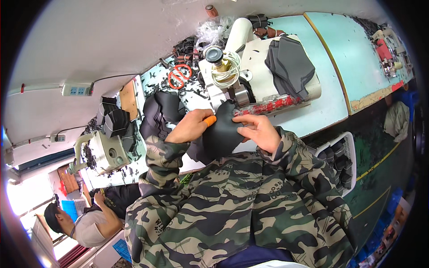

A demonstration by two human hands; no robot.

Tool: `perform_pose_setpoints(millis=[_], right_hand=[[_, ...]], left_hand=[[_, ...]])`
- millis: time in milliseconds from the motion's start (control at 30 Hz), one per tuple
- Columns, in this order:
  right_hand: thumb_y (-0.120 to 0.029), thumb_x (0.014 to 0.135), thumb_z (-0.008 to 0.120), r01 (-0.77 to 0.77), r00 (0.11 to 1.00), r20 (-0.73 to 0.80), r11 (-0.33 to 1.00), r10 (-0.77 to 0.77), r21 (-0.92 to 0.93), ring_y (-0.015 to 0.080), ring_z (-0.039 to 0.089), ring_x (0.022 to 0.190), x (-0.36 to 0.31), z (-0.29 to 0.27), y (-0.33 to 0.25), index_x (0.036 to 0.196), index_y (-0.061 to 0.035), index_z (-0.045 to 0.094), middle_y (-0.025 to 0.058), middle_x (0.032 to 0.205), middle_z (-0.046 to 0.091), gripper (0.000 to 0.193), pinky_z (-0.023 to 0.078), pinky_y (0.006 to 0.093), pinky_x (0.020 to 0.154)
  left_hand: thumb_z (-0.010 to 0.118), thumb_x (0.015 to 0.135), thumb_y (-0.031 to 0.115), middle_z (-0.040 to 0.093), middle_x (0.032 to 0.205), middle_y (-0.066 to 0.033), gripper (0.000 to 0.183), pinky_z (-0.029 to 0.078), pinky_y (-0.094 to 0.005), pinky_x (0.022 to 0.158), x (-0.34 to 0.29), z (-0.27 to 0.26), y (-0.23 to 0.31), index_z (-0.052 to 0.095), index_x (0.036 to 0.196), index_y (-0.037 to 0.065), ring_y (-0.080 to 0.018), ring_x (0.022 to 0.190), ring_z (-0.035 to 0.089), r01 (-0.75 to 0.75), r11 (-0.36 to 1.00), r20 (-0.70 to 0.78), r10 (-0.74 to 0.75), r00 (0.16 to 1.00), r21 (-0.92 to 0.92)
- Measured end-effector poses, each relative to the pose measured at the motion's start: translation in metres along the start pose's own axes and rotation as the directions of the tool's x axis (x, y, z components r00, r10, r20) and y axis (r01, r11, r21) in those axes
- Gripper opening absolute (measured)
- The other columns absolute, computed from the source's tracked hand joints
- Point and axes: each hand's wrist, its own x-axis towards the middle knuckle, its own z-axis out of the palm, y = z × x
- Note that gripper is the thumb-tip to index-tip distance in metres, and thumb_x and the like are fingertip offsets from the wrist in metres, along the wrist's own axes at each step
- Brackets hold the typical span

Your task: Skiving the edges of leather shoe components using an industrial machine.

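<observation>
Camouflage sleeves (232, 201) fill the foreground, both forearms reaching up to a dark fabric piece (221, 134) held in front of the sewing machine (237, 67). Left hand (190, 127) curls closed around an orange-handled tool (209, 120) while resting on the fabric's left edge; right hand (259, 131) pinches the fabric's right edge between thumb and fingers. Beyond the machine head (cream, with a coil of white cord) lie red-handled scissors (179, 76) and a stack of grey fabric pieces (290, 67) on the pale blue table (330, 102). A white basket (342, 158) of dark pieces sits at right.
</observation>
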Motion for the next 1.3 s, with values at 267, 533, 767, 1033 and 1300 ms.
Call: perform_pose_setpoints(millis=[267,533,767,1033,1300], right_hand=[[-0.005,0.089,0.058,0.004,1.0,0.029,0.999,-0.003,-0.041,0.0094,0.06,0.074,0.005,0.012,0.003,0.122,0.0045,0.054,0.0063,0.087,0.065,0.035,0.051,0.0249,0.068],[-0.006,0.089,0.059,0.045,0.997,0.061,0.994,-0.039,-0.098,0.009,0.06,0.075,0.005,0.014,0.006,0.121,0.0058,0.054,0.0082,0.088,0.066,0.035,0.05,0.0244,0.069],[-0.007,0.087,0.062,0.079,0.993,0.098,0.973,-0.059,-0.217,0.0073,0.06,0.077,-0.016,-0.014,0.006,0.105,0.0042,0.065,0.0065,0.09,0.066,0.021,0.049,0.0228,0.07],[-0.006,0.084,0.065,0.075,0.997,0.027,0.981,-0.072,-0.18,0.0084,0.061,0.078,0.001,0.003,0.001,0.103,0.0033,0.066,0.007,0.087,0.068,0.022,0.05,0.024,0.07],[-0.009,0.085,0.063,0.075,0.995,-0.062,0.993,-0.081,-0.093,0.0079,0.06,0.075,0.006,0.01,0.011,0.108,0.0039,0.064,0.0063,0.083,0.066,0.026,0.049,0.0227,0.067]], left_hand=[[0.051,0.092,0.018,0.061,0.075,-0.0155,0.023,0.045,-0.0338,0.067,0.011,-0.013,-0.01,0.06,0.095,-0.003,-0.0224,0.067,0.056,0.05,0.997,0.059,-0.054,0.997,0.065],[0.053,0.09,0.019,0.062,0.078,-0.0175,0.022,0.046,-0.0384,0.069,0.012,-0.02,-0.001,0.061,0.093,-0.002,-0.0312,0.072,0.059,-0.025,0.98,0.033,0.018,0.999,0.197],[0.058,0.081,0.013,0.062,0.087,-0.0146,0.016,0.047,-0.0417,0.075,-0.009,0.015,0.009,0.062,0.093,0.005,-0.0331,0.09,0.059,-0.297,0.765,-0.151,0.454,0.878,0.572],[0.053,0.09,0.017,0.055,0.062,-0.0119,0.02,0.04,-0.0375,0.054,0.005,0.013,-0.008,0.057,0.104,0.002,-0.0256,0.054,0.051,-0.172,0.983,-0.248,0.149,0.957,-0.071],[0.051,0.09,0.021,0.063,0.079,-0.0221,0.027,0.045,-0.0402,0.07,0.014,0.007,-0.005,0.063,0.096,-0.003,-0.0349,0.074,0.061,0.039,0.998,-0.112,-0.033,0.993,0.054]])
